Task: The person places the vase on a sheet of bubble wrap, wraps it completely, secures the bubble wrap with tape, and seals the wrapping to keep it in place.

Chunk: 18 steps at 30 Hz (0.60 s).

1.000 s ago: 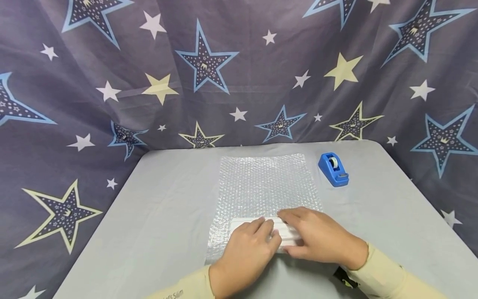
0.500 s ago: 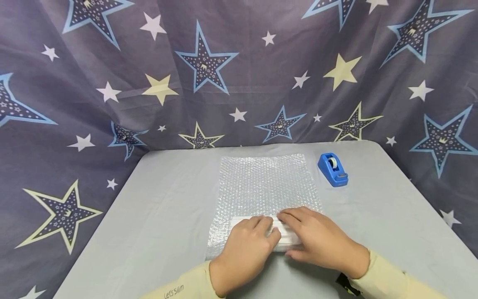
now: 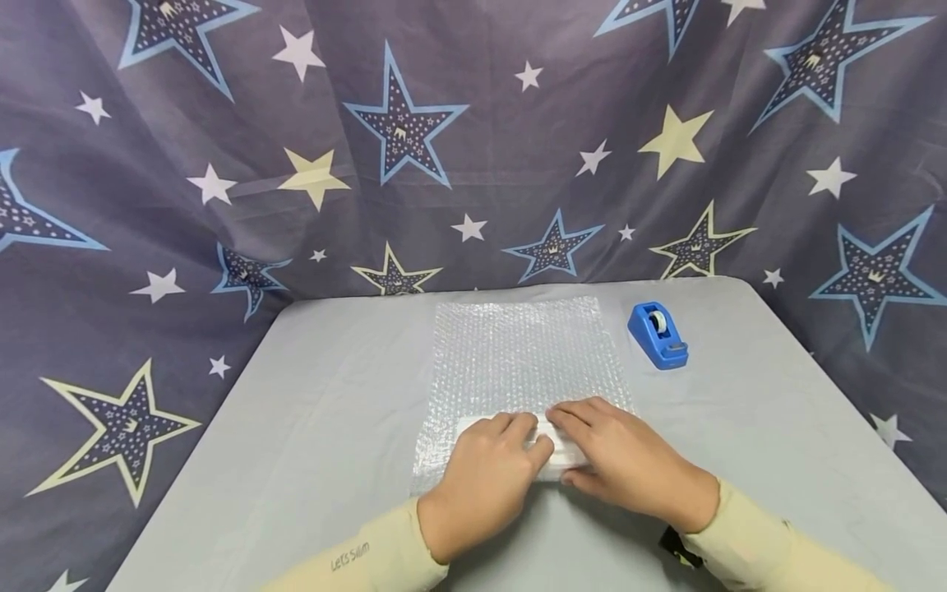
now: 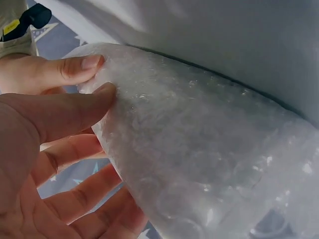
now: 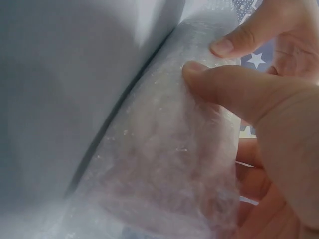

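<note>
A sheet of bubble wrap [image 3: 525, 353] lies on the grey tabletop, its near end folded around a long white item [image 3: 556, 457] whose kind I cannot tell. My left hand [image 3: 484, 470] grips the wrapped bundle from the left, fingers over the top. On the right part, my right hand [image 3: 630, 462] holds the same bundle, thumb at the near side. Up close in the left wrist view, the thumb presses the bubble wrap layer [image 4: 199, 144] while the other fingers are behind it. The right wrist view shows the bubble wrap [image 5: 164, 149] pinched the same way.
A blue tape dispenser [image 3: 658, 335] with a roll of tape stands right of the sheet, near the back. The grey-covered table [image 3: 318, 411] ends against a dark curtain [image 3: 473, 164] printed with stars.
Both hands have moved slightly away from the body with the bundle, and the far edge of the bubble wrap has slid a little toward the back. The tape dispenser stays put.
</note>
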Motion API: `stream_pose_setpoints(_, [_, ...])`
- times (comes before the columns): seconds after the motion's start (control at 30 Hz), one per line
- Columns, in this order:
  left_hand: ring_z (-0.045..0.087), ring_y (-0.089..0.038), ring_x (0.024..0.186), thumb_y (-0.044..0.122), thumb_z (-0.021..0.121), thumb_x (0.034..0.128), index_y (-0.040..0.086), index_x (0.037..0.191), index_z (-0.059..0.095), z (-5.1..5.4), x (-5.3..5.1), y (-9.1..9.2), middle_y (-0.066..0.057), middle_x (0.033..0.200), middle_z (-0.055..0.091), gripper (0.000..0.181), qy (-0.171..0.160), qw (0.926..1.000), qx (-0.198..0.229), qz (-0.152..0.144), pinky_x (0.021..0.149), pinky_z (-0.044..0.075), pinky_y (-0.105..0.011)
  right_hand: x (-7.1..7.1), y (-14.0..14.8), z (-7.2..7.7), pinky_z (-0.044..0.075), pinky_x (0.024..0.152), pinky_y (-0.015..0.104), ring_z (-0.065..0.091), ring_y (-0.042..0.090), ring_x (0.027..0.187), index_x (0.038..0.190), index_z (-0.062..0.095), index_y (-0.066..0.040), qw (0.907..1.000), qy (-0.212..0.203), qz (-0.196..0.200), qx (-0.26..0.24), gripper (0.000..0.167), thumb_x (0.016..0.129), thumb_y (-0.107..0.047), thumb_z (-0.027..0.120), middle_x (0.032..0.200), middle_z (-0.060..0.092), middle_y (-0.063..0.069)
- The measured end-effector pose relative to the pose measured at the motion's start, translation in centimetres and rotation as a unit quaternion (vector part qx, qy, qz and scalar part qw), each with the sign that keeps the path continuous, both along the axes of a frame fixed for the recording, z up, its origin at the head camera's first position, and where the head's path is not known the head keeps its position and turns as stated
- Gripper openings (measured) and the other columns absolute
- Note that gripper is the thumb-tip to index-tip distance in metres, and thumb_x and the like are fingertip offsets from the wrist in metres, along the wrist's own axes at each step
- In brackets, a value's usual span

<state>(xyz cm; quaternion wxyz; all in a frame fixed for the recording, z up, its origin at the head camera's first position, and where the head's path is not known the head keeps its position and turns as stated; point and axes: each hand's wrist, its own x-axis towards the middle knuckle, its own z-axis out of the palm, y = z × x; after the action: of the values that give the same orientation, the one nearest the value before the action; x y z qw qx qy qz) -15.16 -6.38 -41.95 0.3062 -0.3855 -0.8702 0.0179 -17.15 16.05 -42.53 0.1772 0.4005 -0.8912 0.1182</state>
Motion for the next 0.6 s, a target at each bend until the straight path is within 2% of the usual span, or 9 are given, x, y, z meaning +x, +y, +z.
stream_pose_setpoints(0.3, [0.069, -0.017, 0.080, 0.028, 0.088, 0.0706, 0.020, 0.098, 0.074, 0.9, -0.8, -0.3, 0.000, 0.107, 0.070, 0.032, -0.054, 0.9984, -0.017, 0.004, 0.064, 0.058, -0.033, -0.6, 0.3, -0.1, 0.055, 0.100, 0.045, 0.066, 0.026, 0.119, 0.136, 0.062, -0.005, 0.9994, -0.035, 0.000, -0.006, 0.077, 0.072, -0.035, 0.093, 0.132, 0.068, 0.007])
stream_pose_setpoints(0.6, [0.071, -0.018, 0.083, 0.030, 0.089, 0.0726, 0.020, 0.104, 0.074, 1.4, -1.7, -0.3, 0.000, 0.110, 0.071, 0.036, -0.086, 0.9957, -0.033, 0.004, 0.069, 0.059, -0.033, -0.8, 0.6, -0.1, 0.054, 0.103, 0.045, 0.066, 0.026, 0.122, 0.135, 0.061, -0.006, 0.9995, -0.024, 0.001, -0.021, 0.076, 0.074, -0.039, 0.092, 0.134, 0.066, 0.009])
